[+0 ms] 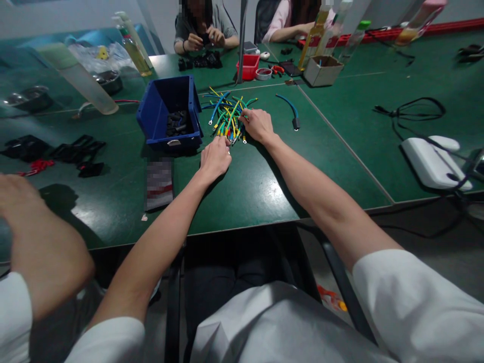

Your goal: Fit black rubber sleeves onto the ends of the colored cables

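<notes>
A loose pile of short green, yellow and blue wires (227, 108) with metal ring terminals lies on the green table ahead of me. At the pile's near edge is my left hand (216, 157), its fingers curled closed by the terminals; what they hold, if anything, is hidden. My right hand (259, 123) reaches into the pile's right side, fingertips pinched on a wire. Apart from the pile, to the right, lies one blue wire (290, 107) with a black sleeve near its ring terminal. Left of the pile stands a blue bin (151, 118) with small black pieces inside.
A dark patterned item (159, 184) lies below the bin. A co-worker's arm (49, 242) rests at the left; other people sit across. Farther back are a red box (248, 67), a carton (323, 70) and bottles. A white device (434, 164) with cables lies right.
</notes>
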Available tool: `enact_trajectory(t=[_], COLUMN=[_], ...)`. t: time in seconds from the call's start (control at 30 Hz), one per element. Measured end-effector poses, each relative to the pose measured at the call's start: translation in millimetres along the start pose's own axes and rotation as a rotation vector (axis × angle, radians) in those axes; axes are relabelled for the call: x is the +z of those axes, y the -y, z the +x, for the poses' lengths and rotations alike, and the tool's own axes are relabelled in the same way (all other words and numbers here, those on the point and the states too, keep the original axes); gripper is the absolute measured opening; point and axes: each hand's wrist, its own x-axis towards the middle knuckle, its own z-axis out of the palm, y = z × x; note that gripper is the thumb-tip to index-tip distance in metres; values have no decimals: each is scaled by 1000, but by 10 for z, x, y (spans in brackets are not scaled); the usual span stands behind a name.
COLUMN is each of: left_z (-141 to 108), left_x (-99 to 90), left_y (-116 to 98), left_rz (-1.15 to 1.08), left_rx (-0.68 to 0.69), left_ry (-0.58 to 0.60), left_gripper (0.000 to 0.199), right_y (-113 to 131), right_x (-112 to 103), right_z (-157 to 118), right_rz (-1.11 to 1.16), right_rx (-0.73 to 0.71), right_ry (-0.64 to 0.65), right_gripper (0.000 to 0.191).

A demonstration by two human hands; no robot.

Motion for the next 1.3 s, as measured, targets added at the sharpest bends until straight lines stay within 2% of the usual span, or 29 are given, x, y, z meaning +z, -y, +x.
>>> enact_trajectory(t=[0.27, 0.5, 0.73, 1.0, 1.3], left_z=[11, 3, 2, 21, 40], left_x=[20, 6, -20, -3, 12], left_y=[11, 10, 5, 15, 33], left_rz=[3, -4, -35, -46, -35], left_rx=[-3, 2, -3, -17, -7], left_ry=[-8, -18, -34, -35, -43], left_gripper=[30, 28, 28, 29, 30], right_y=[48, 108, 162, 267, 274], right_x=[19, 50, 90, -47, -131], right_z=[25, -12, -24, -78, -108], right_rz=[-15, -18, -14, 8, 1], right_rx=[-77, -76, -23, 89, 103], right_ry=[-18, -37, -55, -70, -107], right_gripper=[41, 47, 51, 48, 52])
